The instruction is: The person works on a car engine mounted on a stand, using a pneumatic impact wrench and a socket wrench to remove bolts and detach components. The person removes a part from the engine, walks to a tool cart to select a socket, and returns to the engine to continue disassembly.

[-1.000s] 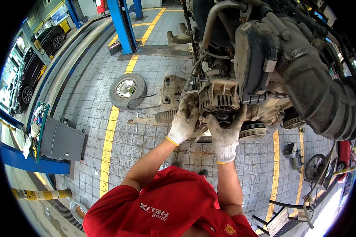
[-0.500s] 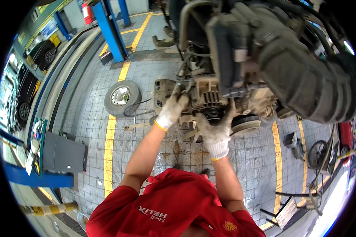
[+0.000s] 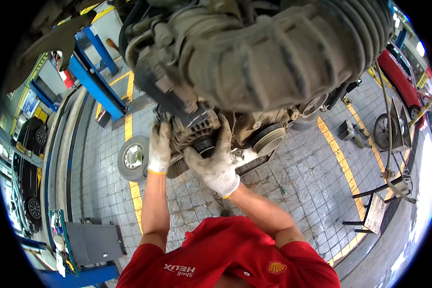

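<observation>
An alternator (image 3: pixel 189 128) with a finned, dusty metal case and a black ribbed pulley (image 3: pixel 204 145) sits at the lower front of a raised engine. My left hand (image 3: pixel 159 148), in a whitish work glove, grips the left side of the case, its fingertips partly hidden behind it. My gloved right hand (image 3: pixel 217 162) clasps the front of the alternator, thumb to the left of the pulley and fingers reaching up along its right side. Right of that hand is a larger grooved pulley (image 3: pixel 269 140). A thick ribbed air hose (image 3: pixel 273 57) arches above.
A wheel (image 3: pixel 133 158) lies on the tiled floor to the left, near a blue lift post (image 3: pixel 96 89). A grey cabinet (image 3: pixel 94 243) stands at lower left. On the right are a stool (image 3: pixel 375 213), a spoked wheel (image 3: pixel 385 131) and a red car (image 3: pixel 400 77).
My view has swung to the right and closer to the engine, so the hose fills more of the top. My left hand has shifted down onto the alternator's left side; my right hand keeps its grasp.
</observation>
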The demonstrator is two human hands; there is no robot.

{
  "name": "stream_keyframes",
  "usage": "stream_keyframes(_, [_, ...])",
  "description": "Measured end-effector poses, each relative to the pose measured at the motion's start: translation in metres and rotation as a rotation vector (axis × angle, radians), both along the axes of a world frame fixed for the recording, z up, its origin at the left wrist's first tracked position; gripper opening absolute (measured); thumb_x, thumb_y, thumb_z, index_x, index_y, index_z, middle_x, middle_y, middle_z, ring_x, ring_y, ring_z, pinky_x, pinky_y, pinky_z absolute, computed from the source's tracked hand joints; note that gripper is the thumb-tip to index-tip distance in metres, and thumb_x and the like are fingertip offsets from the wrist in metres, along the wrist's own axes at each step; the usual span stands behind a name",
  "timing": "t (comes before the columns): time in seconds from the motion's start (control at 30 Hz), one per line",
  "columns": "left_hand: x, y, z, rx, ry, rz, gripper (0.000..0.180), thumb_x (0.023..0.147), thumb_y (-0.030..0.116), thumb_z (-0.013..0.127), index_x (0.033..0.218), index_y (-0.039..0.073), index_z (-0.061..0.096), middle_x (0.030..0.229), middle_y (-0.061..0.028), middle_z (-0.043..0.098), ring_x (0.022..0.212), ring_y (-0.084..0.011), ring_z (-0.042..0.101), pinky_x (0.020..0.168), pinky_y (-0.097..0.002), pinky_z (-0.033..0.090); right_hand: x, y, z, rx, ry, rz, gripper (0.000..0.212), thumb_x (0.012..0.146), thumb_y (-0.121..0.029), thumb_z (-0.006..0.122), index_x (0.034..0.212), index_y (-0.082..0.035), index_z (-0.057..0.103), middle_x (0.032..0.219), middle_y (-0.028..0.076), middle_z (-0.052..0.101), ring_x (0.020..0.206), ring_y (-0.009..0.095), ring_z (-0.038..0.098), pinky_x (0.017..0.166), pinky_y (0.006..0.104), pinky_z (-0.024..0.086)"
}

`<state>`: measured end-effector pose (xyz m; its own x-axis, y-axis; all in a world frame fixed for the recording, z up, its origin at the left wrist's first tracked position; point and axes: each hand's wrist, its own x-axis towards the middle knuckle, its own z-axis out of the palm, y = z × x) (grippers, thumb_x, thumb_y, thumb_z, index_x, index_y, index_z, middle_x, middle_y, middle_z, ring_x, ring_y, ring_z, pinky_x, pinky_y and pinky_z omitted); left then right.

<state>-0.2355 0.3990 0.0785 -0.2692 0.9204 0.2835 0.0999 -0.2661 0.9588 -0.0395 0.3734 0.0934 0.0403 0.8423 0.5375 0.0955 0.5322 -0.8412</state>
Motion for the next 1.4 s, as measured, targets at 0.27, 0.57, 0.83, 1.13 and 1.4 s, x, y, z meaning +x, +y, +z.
stream_keyframes(0.27, [0.004, -0.063, 0.039, 0.025, -0.488, 0.026, 0.065, 0.110, 0.056, 0.043, 0.149, 0.005, 0.052, 0.139, -0.0175, 0.065, 0.121, -0.0314, 0.069, 0.101, -0.0462, 0.061, -0.019, -0.039, 0.041, -0.019, -0.059, 0.174, 0.115, 0.076, -0.026, 0.088, 0.162, 0.005, 0.019, 0.149, 0.029, 0.040, 0.139, 0.040, 0.044, 0.119, 0.0498, 0.037])
stream_keyframes(0.57, [0.009, -0.138, -0.041, -0.226, 0.076, 0.248, 0.100, 0.100, 0.075, 0.051, 0.147, -0.013, 0.047, 0.147, -0.0269, 0.058, 0.138, -0.0341, 0.054, 0.118, -0.0424, 0.041, 0.000, -0.087, -0.062, -0.260, 0.071, 0.340, 0.119, 0.076, -0.008, 0.088, 0.165, 0.002, 0.010, 0.148, 0.016, 0.047, 0.134, 0.026, 0.051, 0.114, 0.0388, 0.045])
stream_keyframes(0.83, [0.071, -0.176, -0.054, -0.649, 0.383, 0.061, 0.083, 0.102, 0.061, 0.061, 0.146, -0.009, 0.051, 0.135, -0.0269, 0.067, 0.122, -0.0292, 0.065, 0.106, -0.0383, 0.049, 0.107, -0.116, -0.084, -0.930, 0.696, 0.528, 0.085, 0.091, -0.007, 0.071, 0.164, -0.012, 0.028, 0.142, 0.014, 0.059, 0.118, 0.033, 0.067, 0.095, 0.0533, 0.061])
stream_keyframes(1.13, [0.187, -0.157, -0.106, -0.618, 0.509, -0.169, 0.082, 0.101, 0.071, 0.049, 0.131, -0.004, 0.064, 0.120, -0.0254, 0.072, 0.116, -0.0411, 0.067, 0.100, -0.0450, 0.050, 0.235, -0.151, -0.141, -1.075, 1.093, 0.386, 0.071, 0.094, -0.009, 0.068, 0.158, -0.011, 0.037, 0.132, 0.013, 0.064, 0.115, 0.032, 0.067, 0.093, 0.0504, 0.060])
stream_keyframes(1.4, [0.268, -0.152, -0.168, -0.848, 0.431, -0.301, 0.067, 0.104, 0.056, 0.057, 0.128, -0.006, 0.067, 0.120, -0.0205, 0.074, 0.117, -0.0301, 0.069, 0.100, -0.0384, 0.050, 0.308, -0.182, -0.204, -1.128, 1.290, 0.203, 0.079, 0.092, -0.004, 0.069, 0.161, -0.009, 0.032, 0.134, 0.015, 0.062, 0.117, 0.032, 0.066, 0.097, 0.0477, 0.061])
